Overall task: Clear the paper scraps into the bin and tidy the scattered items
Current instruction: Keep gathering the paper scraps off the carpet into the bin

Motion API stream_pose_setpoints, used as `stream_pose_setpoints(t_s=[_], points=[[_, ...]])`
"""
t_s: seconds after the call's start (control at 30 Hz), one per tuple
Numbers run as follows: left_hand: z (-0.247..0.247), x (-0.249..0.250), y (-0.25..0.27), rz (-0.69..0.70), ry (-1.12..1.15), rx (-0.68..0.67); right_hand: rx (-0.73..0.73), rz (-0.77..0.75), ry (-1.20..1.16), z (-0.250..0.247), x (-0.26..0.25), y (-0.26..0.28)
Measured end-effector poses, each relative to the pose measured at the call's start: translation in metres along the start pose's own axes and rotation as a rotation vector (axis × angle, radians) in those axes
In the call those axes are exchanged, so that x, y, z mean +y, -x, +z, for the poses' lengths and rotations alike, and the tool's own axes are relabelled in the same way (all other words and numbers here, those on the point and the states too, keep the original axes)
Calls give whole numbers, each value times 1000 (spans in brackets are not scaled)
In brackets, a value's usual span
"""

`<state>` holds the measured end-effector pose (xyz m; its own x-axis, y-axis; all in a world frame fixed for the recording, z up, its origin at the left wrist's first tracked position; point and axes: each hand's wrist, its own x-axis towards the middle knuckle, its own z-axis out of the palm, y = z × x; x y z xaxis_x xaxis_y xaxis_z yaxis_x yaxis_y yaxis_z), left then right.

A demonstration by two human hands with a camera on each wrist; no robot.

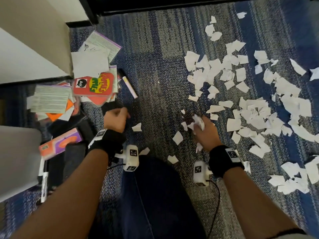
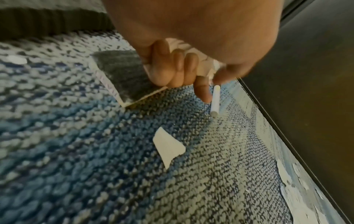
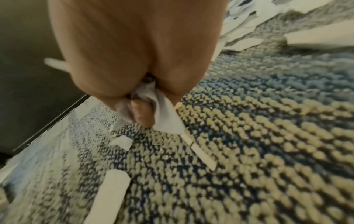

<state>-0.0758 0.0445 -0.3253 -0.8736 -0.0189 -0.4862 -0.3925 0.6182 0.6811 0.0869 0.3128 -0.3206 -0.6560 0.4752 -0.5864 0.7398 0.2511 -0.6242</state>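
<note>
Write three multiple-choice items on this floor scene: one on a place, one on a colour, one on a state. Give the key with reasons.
1. Where does the main spread of paper scraps lie?
A. to the person's right
B. on the box
C. under the cards

2. What colour is the game box lid in the pile?
A. green
B. red-orange
C. black

3. What is the right hand doing?
A. resting flat
B. pointing
C. gripping crumpled scraps

Key: A, the head view shows white scraps across the right carpet; B, the lid is red-orange with green and yellow lettering; C, white paper bulges from its curled fingers.
</note>
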Motion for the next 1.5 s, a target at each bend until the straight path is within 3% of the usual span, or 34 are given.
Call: stream_pose_setpoints(t_s=[0.13,0.23,0.43,0.57,0.7,0.83,0.97,1.03,1.17,1.33,1.4,1.5], points=[[-8,7,1,90,-472,-185,-107,56,-163,12,-4,11],[-7,8,-4,131,-639,-280,-100,-71,-35,24,-4,15],[-2,5,-11,258,-624,-289,-82,-206,408,37,-1,18],[3,-2,-9,335,-626,-247,-100,-280,524,48,6,21],[2,0,3,258,-529,-243,-152,-297,505,47,1,24],[-29,23,17,121,-153,-92,-210,-288,471,36,-22,22],[-94,62,37,82,208,74,-118,-347,291,23,-99,37],[-135,79,55,135,311,179,-96,-416,248,25,-158,59],[-228,103,104,302,447,263,-95,-603,146,42,-282,125],[-365,69,166,433,468,642,-388,-630,-144,116,-398,234],[-406,35,175,342,395,740,-549,-605,-202,155,-425,272],[-438,-13,171,147,355,689,-681,-583,-128,214,-451,313]])
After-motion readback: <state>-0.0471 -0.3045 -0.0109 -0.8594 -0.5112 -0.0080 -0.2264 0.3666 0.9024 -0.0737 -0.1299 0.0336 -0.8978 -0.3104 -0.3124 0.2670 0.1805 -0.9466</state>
